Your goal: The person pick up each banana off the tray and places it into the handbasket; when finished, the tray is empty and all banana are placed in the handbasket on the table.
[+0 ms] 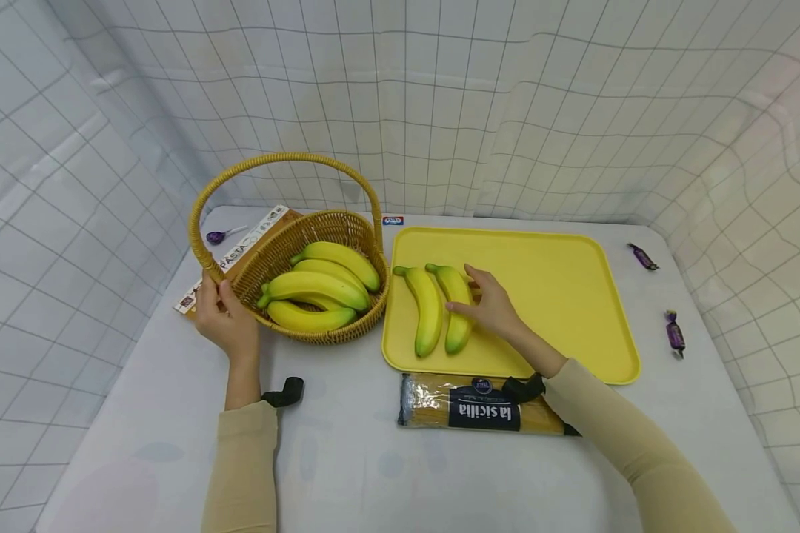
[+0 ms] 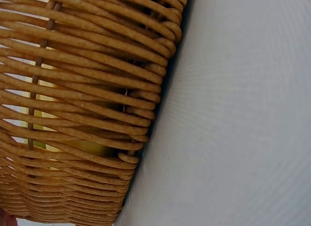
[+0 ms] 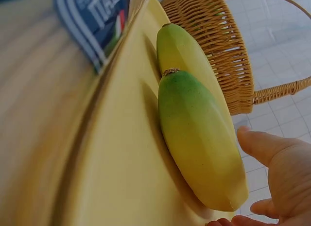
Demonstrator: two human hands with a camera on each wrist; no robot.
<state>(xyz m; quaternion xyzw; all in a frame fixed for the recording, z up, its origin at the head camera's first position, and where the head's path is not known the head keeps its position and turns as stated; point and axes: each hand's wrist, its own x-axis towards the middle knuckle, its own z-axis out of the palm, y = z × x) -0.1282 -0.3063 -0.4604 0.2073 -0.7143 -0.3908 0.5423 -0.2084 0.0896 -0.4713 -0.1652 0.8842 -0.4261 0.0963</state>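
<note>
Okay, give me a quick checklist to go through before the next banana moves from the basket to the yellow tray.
1. Basket steadied: left hand grips the basket where the handle meets the rim. Ok.
2. Right hand free: right hand rests with relaxed fingers on the right banana on the tray and grips nothing. Ok.
3. Room on tray: two bananas lie at its left end, and the rest is bare. Ok.
4. Bananas left in basket: several visible and within reach. Ok.
5. Path clear: the spaghetti pack lies in front of the tray, off the route. Ok.
6. Exact banana count in basket: cannot tell.
</note>
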